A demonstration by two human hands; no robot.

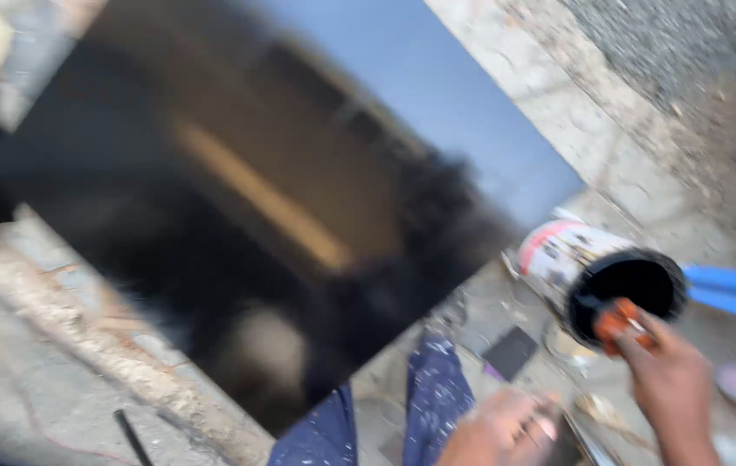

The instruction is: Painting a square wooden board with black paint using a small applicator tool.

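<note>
Right hand grips an orange-handled brush – handle toward the wearer, head in the tilted white-and-red-labelled paint can; left hand fingers curled, grip unclear.

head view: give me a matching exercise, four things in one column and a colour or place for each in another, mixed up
Things:
1. panel
2. paint can
3. right hand
4. left hand

Matches:
A. at the bottom edge, by the speckled blue trousers
B. glossy black, lying on the concrete ground
C. holds an orange handle at the can's mouth
D. white and red outside, black inside

Pairs: 1-B, 2-D, 3-C, 4-A
</note>
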